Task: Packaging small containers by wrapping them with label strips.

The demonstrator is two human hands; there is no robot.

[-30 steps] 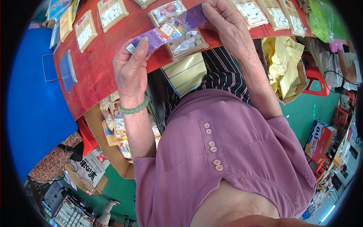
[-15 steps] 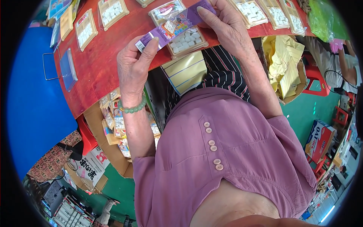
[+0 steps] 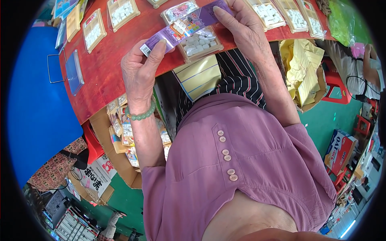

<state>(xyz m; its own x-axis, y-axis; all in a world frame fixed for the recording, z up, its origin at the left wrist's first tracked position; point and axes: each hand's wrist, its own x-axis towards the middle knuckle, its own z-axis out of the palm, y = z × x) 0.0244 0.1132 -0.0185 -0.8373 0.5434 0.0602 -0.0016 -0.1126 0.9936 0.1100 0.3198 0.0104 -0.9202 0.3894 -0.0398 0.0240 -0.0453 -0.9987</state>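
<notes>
A purple printed card strip [image 3: 185, 29] is stretched between my hands over the near edge of the red table. My left hand [image 3: 144, 60] pinches its left end, the one with a barcode, between thumb and fingers. At the strip's upper right end, my right hand [image 3: 240, 24] grips it the same way. Just under the strip sits a light wooden tray [image 3: 200, 45] of white blocks with clear film on top, partly covered by it. Behind the strip lies a clear-wrapped pack [image 3: 177, 12] with a coloured print.
More trays of white blocks [image 3: 266, 14] line the red table [image 3: 96, 64]. A clear flat case [image 3: 74, 73] lies at its left edge. Below stand a carton of packed sets [image 3: 124, 128] and a carton with crumpled yellow paper [image 3: 295, 72]. Another person [image 3: 368, 76] is at far right.
My left hand has shifted slightly left and the strip now bows a little more between my hands. Both hands keep their hold on it.
</notes>
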